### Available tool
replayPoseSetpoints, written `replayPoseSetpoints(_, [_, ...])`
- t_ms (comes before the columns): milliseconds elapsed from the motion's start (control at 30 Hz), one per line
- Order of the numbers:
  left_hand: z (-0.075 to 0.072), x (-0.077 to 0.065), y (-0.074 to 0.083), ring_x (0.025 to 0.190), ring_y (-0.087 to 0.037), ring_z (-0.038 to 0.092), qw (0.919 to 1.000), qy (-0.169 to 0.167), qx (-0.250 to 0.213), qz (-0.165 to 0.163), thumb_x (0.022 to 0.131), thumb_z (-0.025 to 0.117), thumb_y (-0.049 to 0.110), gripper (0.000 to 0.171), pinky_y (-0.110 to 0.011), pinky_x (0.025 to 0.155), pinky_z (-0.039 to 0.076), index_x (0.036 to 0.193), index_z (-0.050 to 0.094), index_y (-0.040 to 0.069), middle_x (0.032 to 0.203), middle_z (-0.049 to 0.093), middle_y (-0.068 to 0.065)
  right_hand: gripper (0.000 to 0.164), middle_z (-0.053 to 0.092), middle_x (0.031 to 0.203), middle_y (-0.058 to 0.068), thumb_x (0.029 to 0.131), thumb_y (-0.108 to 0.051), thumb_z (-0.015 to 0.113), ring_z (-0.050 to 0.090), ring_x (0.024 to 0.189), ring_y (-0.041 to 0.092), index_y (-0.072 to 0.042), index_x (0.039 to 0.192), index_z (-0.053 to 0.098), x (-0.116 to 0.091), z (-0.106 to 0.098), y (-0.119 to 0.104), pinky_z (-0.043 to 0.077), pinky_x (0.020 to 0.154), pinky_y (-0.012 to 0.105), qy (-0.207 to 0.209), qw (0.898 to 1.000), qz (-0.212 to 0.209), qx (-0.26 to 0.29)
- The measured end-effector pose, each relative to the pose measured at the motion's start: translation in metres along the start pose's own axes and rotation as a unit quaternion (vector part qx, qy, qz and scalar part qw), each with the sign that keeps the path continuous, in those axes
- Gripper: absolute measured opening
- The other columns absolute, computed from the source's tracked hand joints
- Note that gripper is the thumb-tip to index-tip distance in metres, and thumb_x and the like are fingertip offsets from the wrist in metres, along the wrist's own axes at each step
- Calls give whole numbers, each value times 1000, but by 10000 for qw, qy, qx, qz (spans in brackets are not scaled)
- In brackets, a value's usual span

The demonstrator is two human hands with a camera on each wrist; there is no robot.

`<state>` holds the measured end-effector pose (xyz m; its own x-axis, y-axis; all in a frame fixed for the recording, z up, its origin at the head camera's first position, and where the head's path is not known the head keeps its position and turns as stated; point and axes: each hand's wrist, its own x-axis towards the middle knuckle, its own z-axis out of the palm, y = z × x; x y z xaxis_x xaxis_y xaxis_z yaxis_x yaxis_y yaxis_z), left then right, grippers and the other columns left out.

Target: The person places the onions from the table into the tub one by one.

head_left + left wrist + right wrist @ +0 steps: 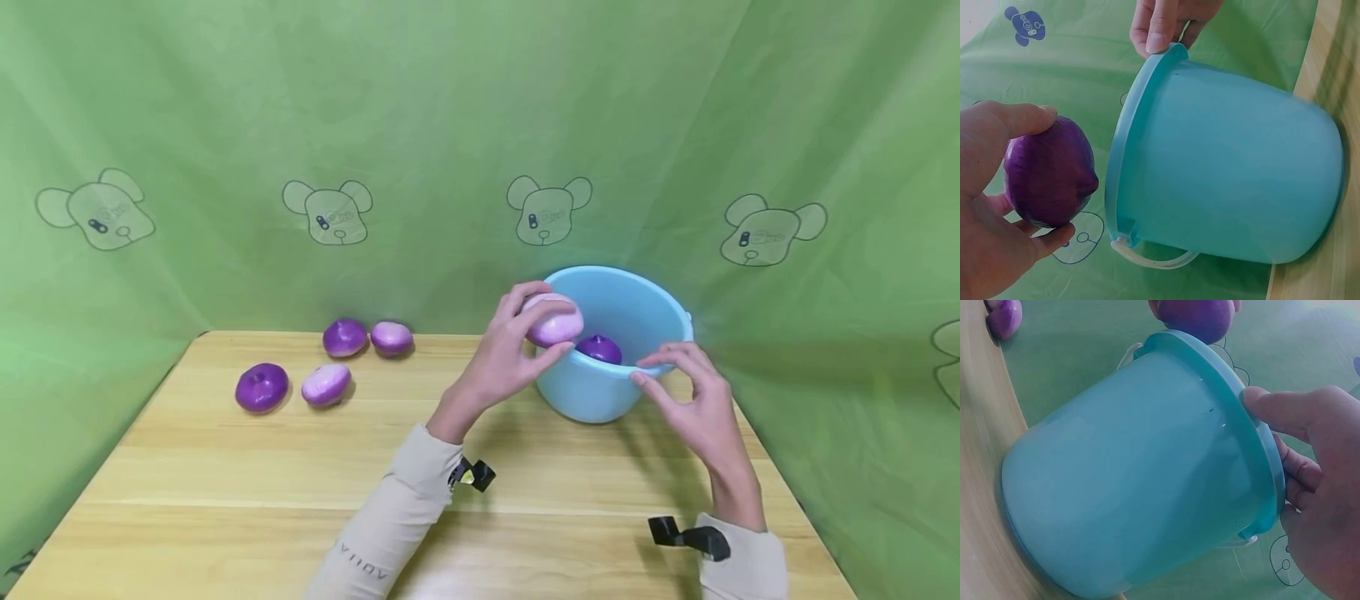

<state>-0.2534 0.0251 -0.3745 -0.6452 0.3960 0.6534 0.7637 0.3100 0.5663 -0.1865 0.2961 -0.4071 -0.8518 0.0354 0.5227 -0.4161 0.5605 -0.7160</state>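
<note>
My left hand (504, 354) grips a purple onion (555, 321) at the left rim of a light blue bucket (588, 396). In the left wrist view this onion (1050, 172) sits between thumb and fingers, apart from the bucket wall (1222, 162). My right hand (701, 400) pinches the bucket's near right rim, thumb outside and fingers over the inside. The right wrist view shows that thumb (1279, 409) on the rim. Inside the bucket lies another purple onion (598, 349); the bottom is hidden by the near wall.
Several onions lie on the left of the wooden table (247, 475): a dark one (262, 388), a paler one (326, 385), and two farther back, one dark (345, 337) and one pale (392, 338). A green curtain (450, 125) hangs behind and along both sides.
</note>
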Motion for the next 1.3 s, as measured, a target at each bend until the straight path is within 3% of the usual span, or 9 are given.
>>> replayPoseSetpoints(500, [11,11,4,137,-23,40,9999,-80,-37,127,90,81,21,41,-35,106,46,128,68,17,148,46,-10,20,62,119,11,87,-3,81,49,120,7,-2,105,73,1,-1,0,28,119,55,20,10000,-24,-1])
replayPoseSetpoints(700, [13,14,6,137,-23,40,9998,-29,4,190,89,82,22,41,-35,108,45,127,68,17,147,47,-10,20,62,119,12,87,-2,81,49,120,7,-2,105,73,0,-1,0,28,120,43,9,10000,-10,-6])
replayPoseSetpoints(900, [17,17,6,137,-24,40,9997,-63,2,241,89,82,23,41,-34,108,44,127,68,16,148,46,-11,20,61,118,12,87,-2,81,48,121,8,-1,105,73,0,-1,1,27,120,46,28,10000,-38,22])
replayPoseSetpoints(1067, [23,17,5,137,-24,40,9996,-110,-15,264,89,82,23,42,-33,108,44,127,68,17,148,46,-10,20,61,119,11,86,0,81,48,122,8,-1,104,73,-1,1,1,27,117,29,55,9999,-89,-8])
replayPoseSetpoints(1300, [27,16,4,137,-22,41,9993,-109,-77,350,88,83,21,42,-32,109,43,127,68,16,146,47,-10,22,61,118,12,85,1,81,48,122,8,-1,105,73,0,1,2,27,115,26,48,9999,-142,32])
